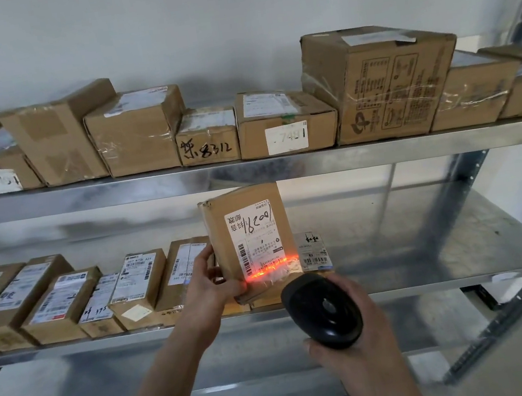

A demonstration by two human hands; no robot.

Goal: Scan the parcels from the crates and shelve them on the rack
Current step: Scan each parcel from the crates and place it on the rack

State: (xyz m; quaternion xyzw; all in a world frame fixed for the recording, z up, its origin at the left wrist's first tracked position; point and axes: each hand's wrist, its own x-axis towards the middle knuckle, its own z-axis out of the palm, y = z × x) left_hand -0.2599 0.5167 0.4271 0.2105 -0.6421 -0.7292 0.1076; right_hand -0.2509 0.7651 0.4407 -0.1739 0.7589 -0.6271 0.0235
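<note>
Nearest the camera, the right hand [358, 348] is wrapped around a black handheld scanner [324, 309], fingers curled about its body, with the scanner head aimed up and forward. A red-orange scan line [268, 269] falls across the lower part of the label on the parcel just beyond it.

The left hand [208, 285] grips that parcel [252, 242], a flat brown cardboard box held upright in front of the middle shelf [426, 241] of the metal rack. The thumb lies on the parcel's left edge and the fingers curl behind its lower corner. The white shipping label [253, 237] faces the camera, upside down, bearing handwritten digits and a barcode along its left side.

On the middle shelf, behind and to the left of the held parcel, a row of small boxes [65, 295] lies with labels upward, one touching the next. Just behind the held parcel, to its right, a labelled package [312, 251] is partly hidden. The right half of this shelf shows bare metal.

Farther off, the upper shelf [249, 171] carries a full row of cardboard boxes; one is marked 8312 [208, 141], and the tallest [381, 83] stands toward the right. A pale wall [226, 11] lies behind.
</note>
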